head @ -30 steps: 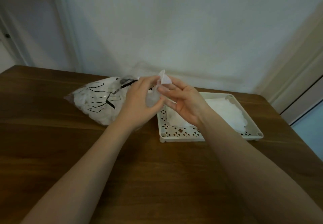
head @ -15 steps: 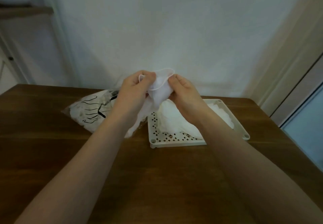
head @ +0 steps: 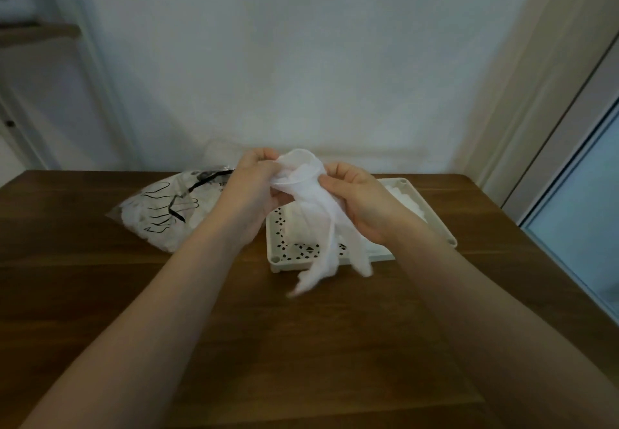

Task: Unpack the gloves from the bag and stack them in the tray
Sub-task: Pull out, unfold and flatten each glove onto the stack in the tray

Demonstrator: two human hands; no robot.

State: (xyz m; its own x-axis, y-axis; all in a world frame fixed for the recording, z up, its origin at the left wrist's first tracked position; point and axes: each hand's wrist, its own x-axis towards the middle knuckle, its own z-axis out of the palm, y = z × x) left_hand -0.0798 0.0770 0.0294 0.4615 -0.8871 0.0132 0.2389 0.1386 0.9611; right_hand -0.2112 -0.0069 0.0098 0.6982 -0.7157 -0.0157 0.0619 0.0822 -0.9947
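Wooden worktop, white wall behind.
Left hand and right hand, each grip pinching one thin white glove, held above tray; bag lying left.

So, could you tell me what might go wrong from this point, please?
The glove, gripped by the left hand and right hand, dangles past the front rim of the tray, so it might land half outside. Thin film could tear if the cuff is pulled hard. The bag lies loose and might slide.
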